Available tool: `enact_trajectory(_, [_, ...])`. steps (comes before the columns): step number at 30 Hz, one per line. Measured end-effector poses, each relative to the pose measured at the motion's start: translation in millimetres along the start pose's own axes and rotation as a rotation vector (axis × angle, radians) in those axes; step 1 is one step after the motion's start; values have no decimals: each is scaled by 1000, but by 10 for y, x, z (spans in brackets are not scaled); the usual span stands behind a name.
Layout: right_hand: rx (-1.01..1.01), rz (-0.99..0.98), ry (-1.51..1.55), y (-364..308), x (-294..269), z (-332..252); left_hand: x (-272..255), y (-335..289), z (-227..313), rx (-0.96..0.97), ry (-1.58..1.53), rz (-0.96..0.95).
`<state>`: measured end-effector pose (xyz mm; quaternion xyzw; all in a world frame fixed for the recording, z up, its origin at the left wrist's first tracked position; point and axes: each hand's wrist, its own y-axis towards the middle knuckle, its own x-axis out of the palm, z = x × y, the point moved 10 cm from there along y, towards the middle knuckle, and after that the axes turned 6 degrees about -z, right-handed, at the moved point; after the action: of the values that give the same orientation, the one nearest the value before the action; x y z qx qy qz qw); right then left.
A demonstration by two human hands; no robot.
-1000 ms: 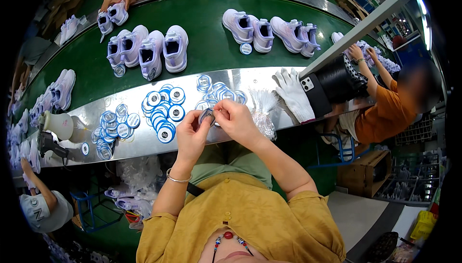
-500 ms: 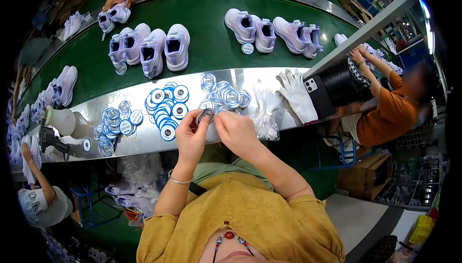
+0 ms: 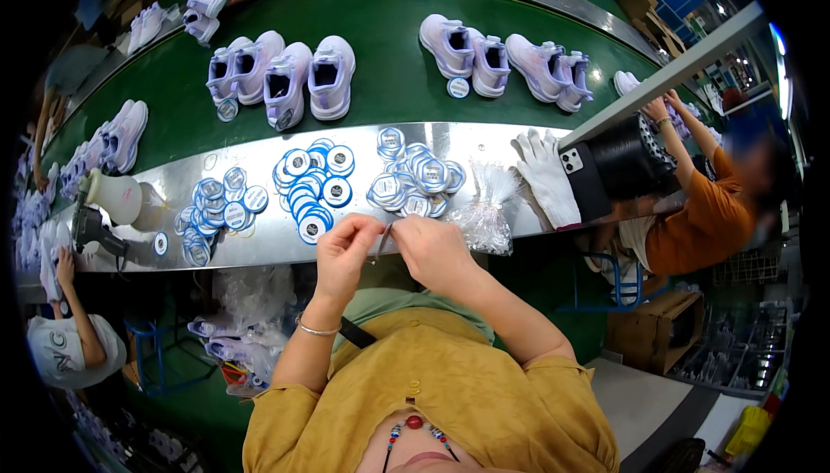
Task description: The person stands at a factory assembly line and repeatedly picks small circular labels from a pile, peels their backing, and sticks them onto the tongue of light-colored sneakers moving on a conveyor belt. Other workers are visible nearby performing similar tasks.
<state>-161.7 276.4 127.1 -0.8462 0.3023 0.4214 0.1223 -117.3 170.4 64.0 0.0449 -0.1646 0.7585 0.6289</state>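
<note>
Both hands pinch round tag [image 3: 383, 241] nr blue-white tag piles [image 3: 313, 183].

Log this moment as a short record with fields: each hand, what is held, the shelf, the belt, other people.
left hand: pinches a round tag with the right
right hand: fingers on the same tag
tag: small, seen edge-on, held between both hands above the shelf edge
shelf: metal; tag piles, clear bag, white gloves, white bottle
belt: green, pale sneakers in pairs
other people: person in orange at right; person in white lower left
</note>
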Motion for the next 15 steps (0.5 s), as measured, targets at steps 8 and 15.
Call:
enact_trajectory(8, [3, 114, 202, -73, 345, -8, -187, -269, -100, 49, 378, 81])
enact_trajectory(15, [254, -250, 812, 48, 852, 235, -335, -336, -53, 8, 362, 91])
